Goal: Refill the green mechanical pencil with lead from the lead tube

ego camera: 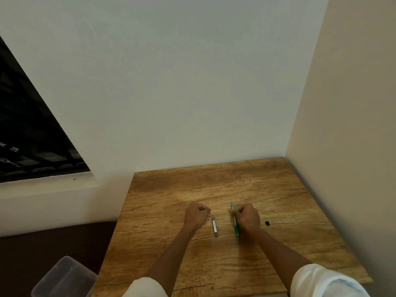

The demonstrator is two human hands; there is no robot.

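Right hand (248, 219) fist-curled, fingers gripping green pencil (235, 226) upright-ish on surface (214, 264). Left hand (196, 216) just left of pencil, fingers pinching lead tube (215, 227) top end.

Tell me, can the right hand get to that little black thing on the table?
Probably yes. The little black thing lies just right of the right hand on bare table, nothing between. But that hand grips the green pencil.
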